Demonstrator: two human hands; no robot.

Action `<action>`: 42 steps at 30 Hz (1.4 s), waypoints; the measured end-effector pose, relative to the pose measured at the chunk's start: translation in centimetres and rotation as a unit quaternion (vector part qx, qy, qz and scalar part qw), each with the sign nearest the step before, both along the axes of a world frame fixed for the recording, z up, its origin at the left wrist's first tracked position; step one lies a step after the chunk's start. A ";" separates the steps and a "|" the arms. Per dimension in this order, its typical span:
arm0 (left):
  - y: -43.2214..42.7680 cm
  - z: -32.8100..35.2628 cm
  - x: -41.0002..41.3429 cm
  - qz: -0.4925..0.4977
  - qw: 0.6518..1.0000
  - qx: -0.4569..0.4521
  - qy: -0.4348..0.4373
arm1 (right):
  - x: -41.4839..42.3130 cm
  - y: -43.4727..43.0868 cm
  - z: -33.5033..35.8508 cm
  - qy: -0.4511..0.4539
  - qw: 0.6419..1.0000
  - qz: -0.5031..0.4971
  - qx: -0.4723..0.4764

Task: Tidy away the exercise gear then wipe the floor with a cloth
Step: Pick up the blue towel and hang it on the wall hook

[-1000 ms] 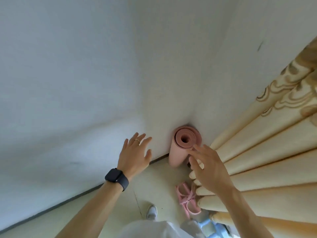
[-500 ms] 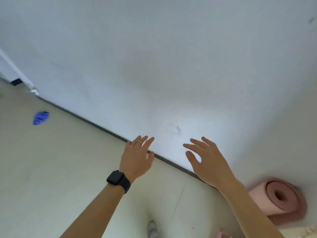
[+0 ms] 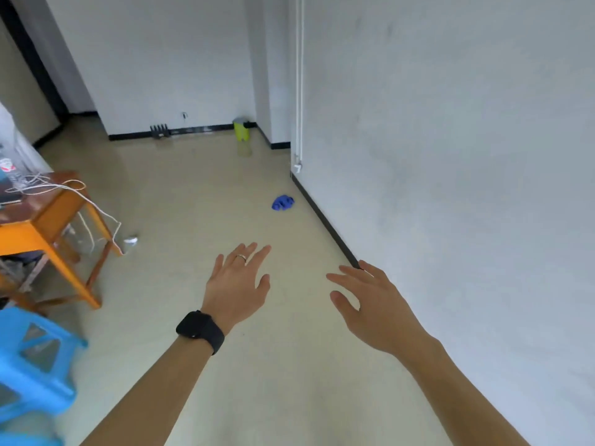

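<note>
Since no mat, band or other exercise gear shows anywhere in this view, the tidying half of the job looks finished. That is only a judgement, as whatever lies behind the person is out of sight. What remains is the wiping.

Both hands are held out in front, empty. The left hand [image 3: 238, 284], with a ring on one finger and a black watch [image 3: 200, 331] at the wrist, has its fingers straight and spread, palm down above the floor [image 3: 193, 188]. The right hand [image 3: 373, 310] is likewise loose and spread, thumb apart from the fingers, hovering near the dark skirting [image 3: 325, 220] at the foot of the white wall [image 3: 450, 156]. Neither hand touches anything.

The cloth [image 3: 282, 202], a small crumpled blue heap, lies on the floor ahead of the hands, well apart from them and just beside the skirting. The floor shows no wet streak or wiped patch that I can make out, so the wiping seems not yet begun. The next step would be to walk forward, bend and pick the cloth up.

Off to the left stand an orange table [image 3: 19, 235] with white cables trailing off it and a blue stool [image 3: 32, 365]. A green bin [image 3: 240, 132] sits by the far wall.
</note>
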State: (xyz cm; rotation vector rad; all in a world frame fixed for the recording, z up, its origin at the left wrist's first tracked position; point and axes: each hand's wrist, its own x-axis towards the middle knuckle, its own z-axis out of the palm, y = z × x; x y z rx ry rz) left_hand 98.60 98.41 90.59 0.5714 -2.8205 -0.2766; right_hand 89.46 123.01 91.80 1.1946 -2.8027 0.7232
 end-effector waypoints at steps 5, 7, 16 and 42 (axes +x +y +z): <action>-15.4 1.4 3.1 0.050 0.999 -0.019 0.000 | -0.9 -15.5 -0.4 0.017 0.999 0.026 0.018; -20.6 2.1 3.2 0.055 0.998 -0.023 -0.005 | -1.5 -20.5 -0.1 0.014 1.000 0.015 0.009; -39.7 4.1 -3.6 0.071 0.997 -0.018 0.004 | -10.0 -40.1 1.4 0.022 0.999 0.019 -0.014; -97.6 2.3 -45.6 0.041 0.999 -0.033 -0.005 | -53.5 -94.8 -0.1 0.066 0.997 -0.030 0.000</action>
